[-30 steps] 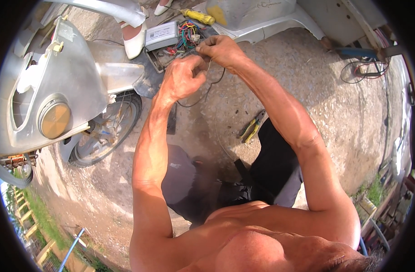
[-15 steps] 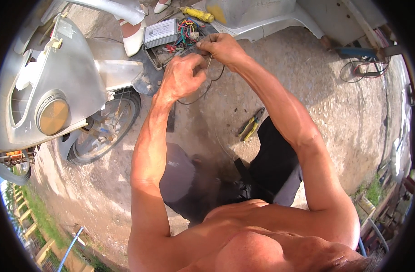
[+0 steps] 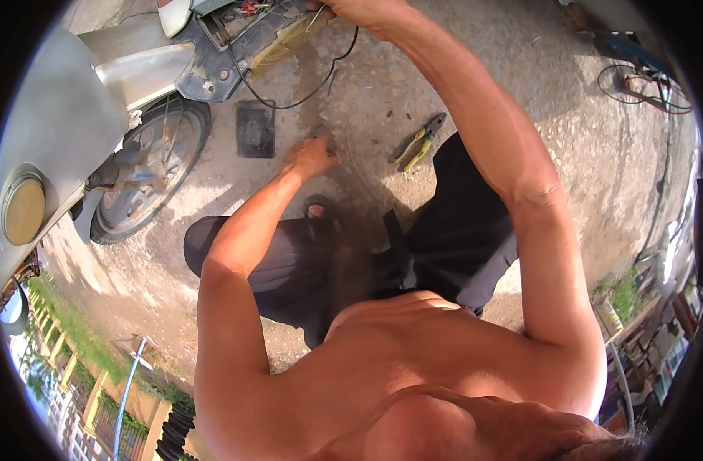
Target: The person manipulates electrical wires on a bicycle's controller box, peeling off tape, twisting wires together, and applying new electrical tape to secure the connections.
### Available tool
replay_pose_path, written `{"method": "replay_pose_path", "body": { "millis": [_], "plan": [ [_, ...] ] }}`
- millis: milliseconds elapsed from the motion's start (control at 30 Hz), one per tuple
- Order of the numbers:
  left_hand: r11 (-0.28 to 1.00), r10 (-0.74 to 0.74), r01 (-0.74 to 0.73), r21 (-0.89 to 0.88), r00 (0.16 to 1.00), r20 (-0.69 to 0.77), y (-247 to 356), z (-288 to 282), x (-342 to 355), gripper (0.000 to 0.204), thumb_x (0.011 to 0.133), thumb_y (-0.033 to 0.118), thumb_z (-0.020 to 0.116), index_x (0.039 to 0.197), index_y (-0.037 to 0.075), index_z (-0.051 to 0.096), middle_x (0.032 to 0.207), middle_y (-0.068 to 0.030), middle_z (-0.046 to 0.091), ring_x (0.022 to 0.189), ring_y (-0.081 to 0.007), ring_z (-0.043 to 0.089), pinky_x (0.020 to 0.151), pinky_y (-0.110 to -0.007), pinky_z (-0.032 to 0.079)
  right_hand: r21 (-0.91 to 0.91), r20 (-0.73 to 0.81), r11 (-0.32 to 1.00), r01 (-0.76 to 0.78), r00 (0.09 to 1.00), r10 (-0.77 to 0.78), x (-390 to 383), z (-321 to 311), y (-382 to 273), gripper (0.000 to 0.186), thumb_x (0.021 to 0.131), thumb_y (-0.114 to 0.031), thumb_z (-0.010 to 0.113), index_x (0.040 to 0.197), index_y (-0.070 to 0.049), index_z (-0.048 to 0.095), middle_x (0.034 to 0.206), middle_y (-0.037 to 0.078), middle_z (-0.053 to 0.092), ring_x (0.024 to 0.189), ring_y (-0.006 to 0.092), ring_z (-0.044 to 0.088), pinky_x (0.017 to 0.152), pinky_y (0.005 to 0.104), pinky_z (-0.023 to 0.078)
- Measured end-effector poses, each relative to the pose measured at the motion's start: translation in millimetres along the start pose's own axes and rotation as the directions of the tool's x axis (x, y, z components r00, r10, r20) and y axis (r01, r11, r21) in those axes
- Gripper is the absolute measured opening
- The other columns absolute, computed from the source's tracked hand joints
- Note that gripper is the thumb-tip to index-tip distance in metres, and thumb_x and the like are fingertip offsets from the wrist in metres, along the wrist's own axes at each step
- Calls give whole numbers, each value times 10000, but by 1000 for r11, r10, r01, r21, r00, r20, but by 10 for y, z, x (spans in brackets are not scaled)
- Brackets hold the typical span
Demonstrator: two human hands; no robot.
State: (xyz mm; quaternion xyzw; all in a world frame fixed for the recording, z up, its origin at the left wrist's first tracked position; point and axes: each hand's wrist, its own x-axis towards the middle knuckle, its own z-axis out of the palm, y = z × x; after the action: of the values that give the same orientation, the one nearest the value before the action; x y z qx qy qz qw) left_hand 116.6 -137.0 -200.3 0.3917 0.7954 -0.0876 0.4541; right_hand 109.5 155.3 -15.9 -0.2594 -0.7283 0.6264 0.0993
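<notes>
Left hand [image 3: 309, 157] lowered over rough ground [image 3: 589, 154], grip unclear; right hand [image 3: 364, 11] pinches pale wire [image 3: 314, 18].

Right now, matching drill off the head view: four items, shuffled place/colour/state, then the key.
Column 1
1. Pliers
2. Rectangular plate
3. Wheel
4. Right hand

Column 2
A. At the picture's top edge, partly cut off
B. Black, flat on the ground, just beyond the left hand
C. Yellow and dark handles, lying to the right of the left hand
D. Beside silver bodywork, in the left part of the picture

Pairs
1-C, 2-B, 3-D, 4-A
</notes>
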Motion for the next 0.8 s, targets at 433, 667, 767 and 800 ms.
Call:
{"method": "replay_pose_path", "body": {
  "millis": [433,667,767,800],
  "plan": [
    [856,180,-235,-460,971,-160,619,-791,-458,671,822,195,754,1416,47,480,1278,-234,634,1049,-318,698,876,-416,573,115,29,993,-16,1000,12,4,-30,31,263,918,-273,707,894,-12,725,729,66,685,663,152,628,630,338,507],
    [382,328,-829,-409,535,-779,752,-1868,-1139,820,867,154,696,1574,34,296,1317,-158,560,1152,-240,616,862,-372,567,288,117,956,-54,993,21,42,-102,45,244,965,-205,729,1057,18,690,849,87,747,702,129,682,632,264,554],
    [394,337,-862,-320,459,-822,684,-2039,-1051,824,836,40,691,1558,40,294,1291,-155,566,1085,-211,611,874,-336,546,348,137,936,-53,991,4,-28,-136,61,314,972,-200,723,1168,33,648,949,111,748,810,141,700,676,260,559],
    [403,332,-866,-295,439,-835,660,-2072,-1025,843,802,-24,709,1546,42,317,1258,-144,597,981,-190,639,838,-322,547,380,129,923,-52,992,3,-49,-146,62,349,975,-199,719,1215,39,628,990,118,746,854,145,703,688,257,556]
  ]
}}
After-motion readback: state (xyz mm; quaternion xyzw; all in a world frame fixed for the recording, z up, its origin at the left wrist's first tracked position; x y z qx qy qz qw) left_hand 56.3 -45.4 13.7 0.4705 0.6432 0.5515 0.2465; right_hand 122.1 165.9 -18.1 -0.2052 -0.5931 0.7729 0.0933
